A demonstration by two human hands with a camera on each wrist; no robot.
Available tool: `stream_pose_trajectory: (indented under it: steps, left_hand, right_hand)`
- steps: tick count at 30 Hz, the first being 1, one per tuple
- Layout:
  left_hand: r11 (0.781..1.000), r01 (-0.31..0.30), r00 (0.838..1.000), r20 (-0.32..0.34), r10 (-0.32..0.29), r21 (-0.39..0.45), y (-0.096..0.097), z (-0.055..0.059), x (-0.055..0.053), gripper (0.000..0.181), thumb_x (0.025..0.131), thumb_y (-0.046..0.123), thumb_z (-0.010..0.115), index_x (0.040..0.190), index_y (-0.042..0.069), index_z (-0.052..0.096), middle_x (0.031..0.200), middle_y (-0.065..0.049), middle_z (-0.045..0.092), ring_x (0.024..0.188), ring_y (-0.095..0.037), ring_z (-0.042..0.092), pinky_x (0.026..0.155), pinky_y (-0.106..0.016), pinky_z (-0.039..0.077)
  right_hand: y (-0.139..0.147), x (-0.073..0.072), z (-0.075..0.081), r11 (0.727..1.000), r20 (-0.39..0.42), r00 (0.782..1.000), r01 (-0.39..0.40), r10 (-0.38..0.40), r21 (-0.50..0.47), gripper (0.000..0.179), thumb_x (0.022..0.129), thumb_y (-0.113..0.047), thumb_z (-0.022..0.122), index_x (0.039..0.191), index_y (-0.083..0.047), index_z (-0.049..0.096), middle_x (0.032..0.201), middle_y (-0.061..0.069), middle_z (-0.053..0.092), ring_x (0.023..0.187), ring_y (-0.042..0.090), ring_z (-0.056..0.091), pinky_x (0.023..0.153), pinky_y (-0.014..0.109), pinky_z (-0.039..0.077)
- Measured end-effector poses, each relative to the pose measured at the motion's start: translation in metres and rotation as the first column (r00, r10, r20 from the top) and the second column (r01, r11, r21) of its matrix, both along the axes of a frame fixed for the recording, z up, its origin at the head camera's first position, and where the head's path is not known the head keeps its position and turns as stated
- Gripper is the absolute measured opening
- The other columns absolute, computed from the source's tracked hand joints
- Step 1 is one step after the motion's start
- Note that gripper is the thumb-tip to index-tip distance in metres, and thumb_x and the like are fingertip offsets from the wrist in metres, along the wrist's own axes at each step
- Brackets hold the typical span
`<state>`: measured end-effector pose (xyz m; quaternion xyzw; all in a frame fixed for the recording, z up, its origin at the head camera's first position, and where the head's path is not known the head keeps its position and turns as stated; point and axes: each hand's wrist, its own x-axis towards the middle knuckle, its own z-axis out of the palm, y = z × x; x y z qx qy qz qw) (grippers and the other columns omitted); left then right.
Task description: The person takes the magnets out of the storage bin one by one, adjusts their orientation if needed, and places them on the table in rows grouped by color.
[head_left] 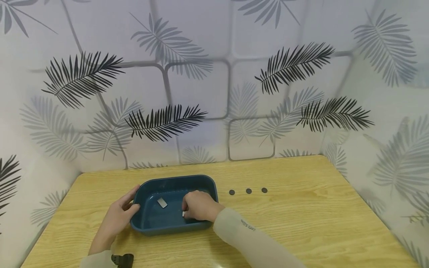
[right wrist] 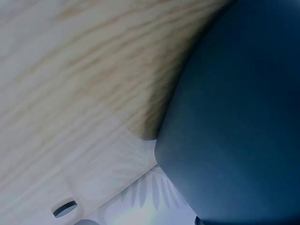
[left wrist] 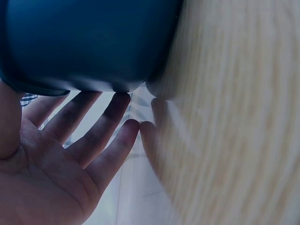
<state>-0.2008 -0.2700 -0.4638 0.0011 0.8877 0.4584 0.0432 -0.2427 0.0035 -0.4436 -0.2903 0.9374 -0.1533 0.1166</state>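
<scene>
A dark blue rectangular basin [head_left: 157, 227] with rounded corners stands on the table. My left hand [head_left: 118, 214] rests against its left end, thumb at the rim. In the left wrist view its fingers [left wrist: 110, 159] are fairly straight and spread, with tips at the outer wall. My right hand [head_left: 201, 205] reaches inside the basin at the right, fingers curled down. At its fingertips shows the edge of a small whitish piece [head_left: 183, 214], mostly hidden by the hand. A silver-grey rectangular block [head_left: 162, 203] lies on the basin floor, left of this hand. The basin wall [right wrist: 234, 122] hides the right hand in the right wrist view.
Three small dark discs [head_left: 248, 191] lie in a row on the wooden table [head_left: 301, 219], right of the basin. A leaf-patterned backdrop [head_left: 214, 89] rises behind the table and at both sides. A black band with a dark device [head_left: 124, 259] is on the left wrist.
</scene>
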Motion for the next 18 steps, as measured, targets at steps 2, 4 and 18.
stream_pose_trajectory:
  steps: [2,4,18]
  left_hand:
    - [1.0,-0.001,1.0,0.0,0.001,0.001,0.0001,0.0002,-0.0001,0.063,0.106,0.014,0.052,0.164,0.017,0.029,0.165,-0.023,0.036,0.147,-0.048,0.043,0.115,-0.055,0.046]
    - [1.0,-0.001,1.0,-0.002,0.001,-0.002,0.0003,0.0005,-0.0003,0.063,0.106,0.014,0.052,0.164,0.017,0.029,0.165,-0.023,0.036,0.146,-0.048,0.043,0.115,-0.054,0.047]
    - [1.0,0.004,1.0,0.023,-0.004,0.002,-0.0003,0.0022,-0.0001,0.064,0.106,0.015,0.052,0.165,0.016,0.027,0.166,-0.024,0.033,0.147,-0.048,0.043,0.113,-0.052,0.05]
  right_hand:
    - [0.0001,-0.0004,0.0002,1.0,0.018,1.0,0.001,-0.001,-0.01,0.005,0.09,-0.019,0.079,0.095,-0.018,0.077,0.088,-0.008,0.073,0.074,0.005,0.061,0.075,0.024,0.054]
    - [0.0002,-0.0008,0.0005,1.0,0.035,0.999,-0.001,0.002,-0.024,0.005,0.091,-0.019,0.079,0.095,-0.017,0.076,0.088,-0.008,0.073,0.073,0.004,0.06,0.074,0.023,0.053]
    - [-0.0003,0.0009,-0.0002,0.997,0.07,0.996,-0.044,0.049,-0.071,0.006,0.089,-0.014,0.08,0.096,-0.014,0.079,0.092,-0.006,0.077,0.077,0.001,0.065,0.073,0.015,0.054]
